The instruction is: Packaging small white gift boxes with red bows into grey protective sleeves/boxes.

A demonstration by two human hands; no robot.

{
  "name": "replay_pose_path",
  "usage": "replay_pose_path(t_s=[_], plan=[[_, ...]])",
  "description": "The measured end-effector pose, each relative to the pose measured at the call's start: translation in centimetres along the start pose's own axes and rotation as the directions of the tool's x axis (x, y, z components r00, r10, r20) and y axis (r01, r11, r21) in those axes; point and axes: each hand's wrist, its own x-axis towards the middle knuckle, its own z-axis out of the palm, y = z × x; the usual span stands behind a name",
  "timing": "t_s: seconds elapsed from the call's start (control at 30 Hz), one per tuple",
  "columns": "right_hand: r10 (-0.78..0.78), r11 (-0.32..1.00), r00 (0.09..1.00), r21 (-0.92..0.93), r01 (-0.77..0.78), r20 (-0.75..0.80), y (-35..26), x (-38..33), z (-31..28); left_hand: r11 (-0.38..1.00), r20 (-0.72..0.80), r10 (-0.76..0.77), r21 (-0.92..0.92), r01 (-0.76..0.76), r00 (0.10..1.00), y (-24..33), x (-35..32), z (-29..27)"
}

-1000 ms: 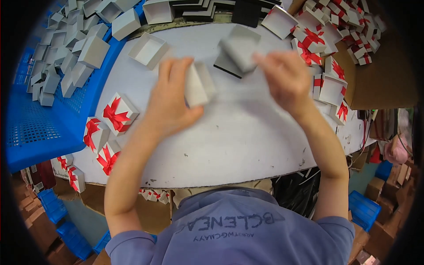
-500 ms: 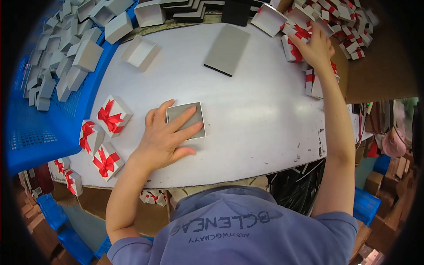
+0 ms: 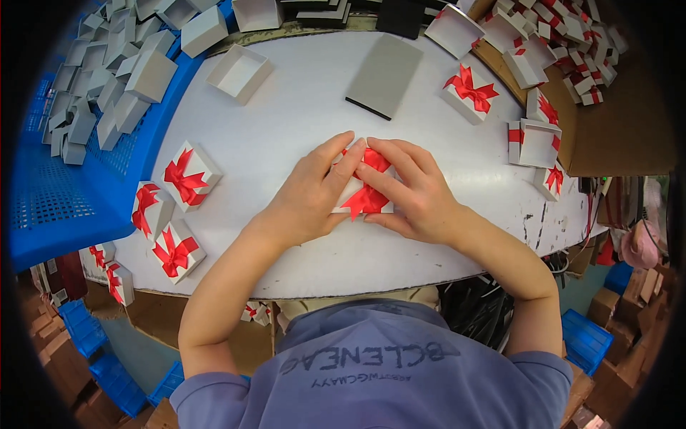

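Observation:
A small white gift box with a red ribbon bow [image 3: 365,189] lies on the white table [image 3: 300,114], near its front middle. My left hand [image 3: 311,194] presses on the box's left side, fingers laid over the top. From the right, my right hand [image 3: 414,189] covers the other side, fingertips on the bow. Both hands hold the lid down on the box. Most of the box is hidden under my fingers.
Three finished bow boxes [image 3: 184,175] lie at the table's left front. An open white box bottom [image 3: 240,71] and a grey flat pad [image 3: 386,75] sit farther back. A blue crate [image 3: 71,143] of white boxes stands left; more bow lids [image 3: 468,89] and a cardboard box are right.
My right hand came back from the pile at the far right with a red-bow lid. Both hands now press it onto the box that my left hand held on the table.

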Motion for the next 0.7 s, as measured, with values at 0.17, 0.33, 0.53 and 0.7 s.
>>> replay_pose_path(t_s=[0.17,0.33,0.53,0.7], plan=[[-0.077,0.996,0.972,0.069,0.063,0.224,1.3,1.6,-0.3,0.951,0.085,-0.169,0.278,0.139,0.982,1.4,-1.0,-2.6],[0.133,0.974,0.980,-0.205,-0.101,0.148,9.5,5.4,-2.1,0.758,0.073,-0.480,0.536,0.372,0.874,2.2,-3.2,-9.5],[0.261,0.965,0.903,-0.085,-0.247,0.342,10.3,6.2,-0.8,0.482,-0.375,-0.491,0.635,0.604,0.786,-6.1,2.1,-9.3],[0.122,0.964,0.960,-0.260,-0.055,0.252,9.7,4.1,-1.4,0.590,-0.103,-0.606,0.607,0.532,0.789,-5.4,3.8,-7.5]])
